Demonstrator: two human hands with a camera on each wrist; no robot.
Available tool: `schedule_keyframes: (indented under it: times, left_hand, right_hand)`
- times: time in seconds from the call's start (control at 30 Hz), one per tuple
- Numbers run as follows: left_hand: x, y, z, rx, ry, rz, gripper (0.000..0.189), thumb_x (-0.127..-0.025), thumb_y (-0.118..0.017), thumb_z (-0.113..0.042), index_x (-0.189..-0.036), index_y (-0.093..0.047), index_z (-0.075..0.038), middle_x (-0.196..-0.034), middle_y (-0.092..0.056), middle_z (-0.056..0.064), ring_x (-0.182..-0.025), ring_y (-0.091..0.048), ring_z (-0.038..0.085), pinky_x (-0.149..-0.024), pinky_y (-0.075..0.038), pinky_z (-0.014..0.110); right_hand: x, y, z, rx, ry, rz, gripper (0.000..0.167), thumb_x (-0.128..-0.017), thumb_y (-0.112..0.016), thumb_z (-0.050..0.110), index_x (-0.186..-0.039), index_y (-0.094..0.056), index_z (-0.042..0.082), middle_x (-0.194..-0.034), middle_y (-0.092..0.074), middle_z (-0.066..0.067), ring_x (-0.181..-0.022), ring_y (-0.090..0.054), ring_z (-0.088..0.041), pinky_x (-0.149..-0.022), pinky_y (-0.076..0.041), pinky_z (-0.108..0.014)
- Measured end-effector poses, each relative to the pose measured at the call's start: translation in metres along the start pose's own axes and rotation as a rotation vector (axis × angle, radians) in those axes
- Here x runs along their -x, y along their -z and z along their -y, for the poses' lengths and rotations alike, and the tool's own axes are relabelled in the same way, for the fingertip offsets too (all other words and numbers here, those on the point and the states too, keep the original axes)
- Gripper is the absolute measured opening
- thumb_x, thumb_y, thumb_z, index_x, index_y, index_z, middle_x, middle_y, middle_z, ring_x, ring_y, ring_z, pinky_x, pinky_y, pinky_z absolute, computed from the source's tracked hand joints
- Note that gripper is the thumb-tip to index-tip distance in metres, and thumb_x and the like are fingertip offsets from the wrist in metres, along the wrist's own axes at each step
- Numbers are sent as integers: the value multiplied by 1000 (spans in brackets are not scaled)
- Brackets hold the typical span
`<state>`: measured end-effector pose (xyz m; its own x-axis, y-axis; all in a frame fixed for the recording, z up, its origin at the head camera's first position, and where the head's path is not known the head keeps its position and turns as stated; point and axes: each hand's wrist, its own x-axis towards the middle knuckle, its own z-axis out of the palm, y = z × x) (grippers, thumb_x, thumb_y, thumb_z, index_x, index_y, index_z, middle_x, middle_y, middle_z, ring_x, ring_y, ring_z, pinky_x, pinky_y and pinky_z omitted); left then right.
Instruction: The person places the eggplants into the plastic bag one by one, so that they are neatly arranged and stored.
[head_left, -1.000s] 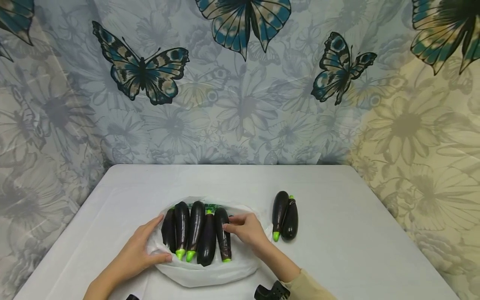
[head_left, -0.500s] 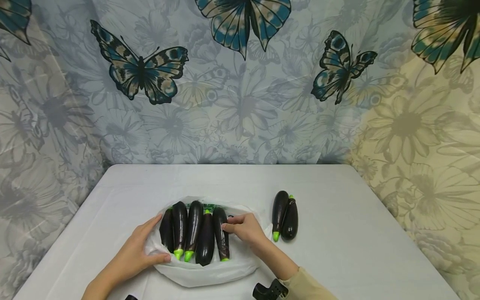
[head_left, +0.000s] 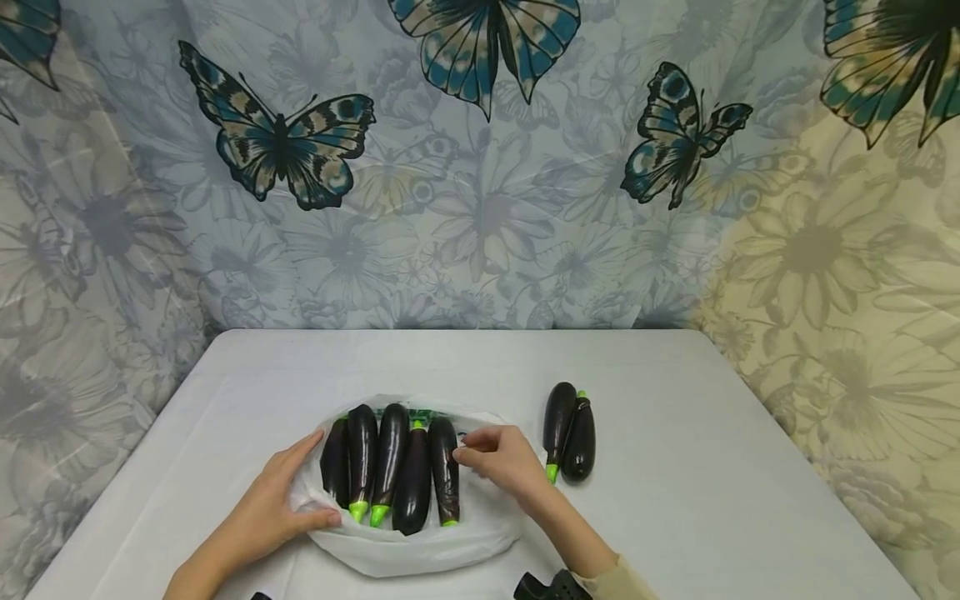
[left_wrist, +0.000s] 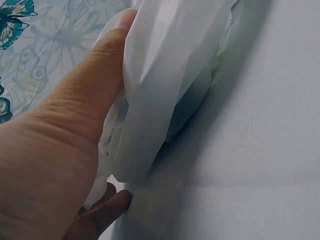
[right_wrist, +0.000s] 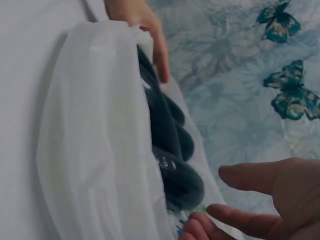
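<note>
A white plastic bag (head_left: 420, 557) lies on the table with its mouth open. Several dark eggplants (head_left: 412, 492) with bright green stems lie side by side inside it. My left hand (head_left: 281, 500) holds the bag's left side; in the left wrist view, the bag's wall (left_wrist: 150, 95) hangs between thumb and fingers. Just right of the rightmost eggplant (head_left: 446, 479), my right hand (head_left: 504, 462) hovers over the bag. The right wrist view shows its thumb and forefinger (right_wrist: 245, 220) spread, holding nothing, near a rounded eggplant end (right_wrist: 182, 185).
Two more eggplants (head_left: 579, 442) lie together on the white table (head_left: 712, 483), right of the bag. A butterfly-print cloth (head_left: 495, 225) hangs behind the table's far edge. A black wrist device (head_left: 551, 586) sits at my right sleeve.
My right hand has drawn slightly to the right, off the rightmost eggplant it was at before. The left hand keeps its place on the bag.
</note>
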<state>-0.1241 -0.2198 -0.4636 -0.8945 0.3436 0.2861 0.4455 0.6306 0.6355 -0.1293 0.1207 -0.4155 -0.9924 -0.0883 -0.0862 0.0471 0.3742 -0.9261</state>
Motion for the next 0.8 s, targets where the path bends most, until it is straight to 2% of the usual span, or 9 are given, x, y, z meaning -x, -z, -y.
schedule_keyframes:
  times: [0.13, 0.27, 0.4, 0.5, 0.57, 0.67, 0.8]
  left_hand:
    - [1, 0, 1, -3, 0, -6, 110, -65, -89, -49, -152, -35, -7, -143, -43, 22, -126, -41, 42, -97, -35, 64]
    - [1, 0, 2, -4, -7, -12, 110, -65, -89, -48, -152, -35, -7, -142, -43, 23, -126, -41, 43, -97, -35, 64]
    - [0, 0, 2, -4, -16, -21, 109, -65, -90, -47, -151, -36, -6, -142, -44, 21, -125, -41, 41, -96, -35, 62]
    - [0, -1, 1, 3, -23, -21, 109, -66, -89, -47, -152, -36, -7, -143, -44, 20, -125, -41, 38, -96, -35, 60]
    - [-1, -1, 0, 2, -28, -23, 109, -66, -89, -47, -152, -36, -6, -142, -45, 19, -125, -42, 37, -96, -35, 59]
    - [-1, -1, 0, -3, -27, -22, 109, -65, -90, -47, -151, -36, -6, -141, -45, 20, -124, -42, 37, -95, -35, 59]
    - [0, -1, 0, -9, -21, -25, 109, -65, -90, -47, -151, -37, -5, -140, -46, 20, -124, -43, 37, -95, -35, 58]
  right_hand:
    - [3, 12, 7, -66, 31, -44, 24, -87, -75, 17, -103, -72, -1, -89, -69, -4, -82, -65, -21, -73, -56, -37]
    - [7, 29, 10, -77, 39, -176, 17, -88, -76, 16, -99, -74, 4, -90, -69, -4, -84, -64, -24, -75, -56, -38]
    - [13, 54, 4, 18, 54, -352, 14, -88, -75, 16, -99, -75, 6, -94, -68, -5, -85, -62, -21, -74, -53, -35]
    - [23, 80, -10, 120, 22, -494, 19, -89, -73, 19, -104, -74, 6, -109, -65, -10, -97, -60, -25, -79, -49, -38]
    - [28, 96, -21, 153, -32, -563, 26, -90, -71, 22, -110, -73, 5, -118, -62, -13, -105, -57, -27, -81, -47, -41]
    - [34, 115, -37, 67, -110, -555, 36, -92, -70, 25, -121, -68, 4, -125, -59, -14, -108, -55, -26, -81, -49, -38]
    - [32, 127, -52, -99, -138, -437, 44, -93, -70, 24, -130, -62, 1, -127, -58, -15, -105, -59, -22, -82, -53, -30]
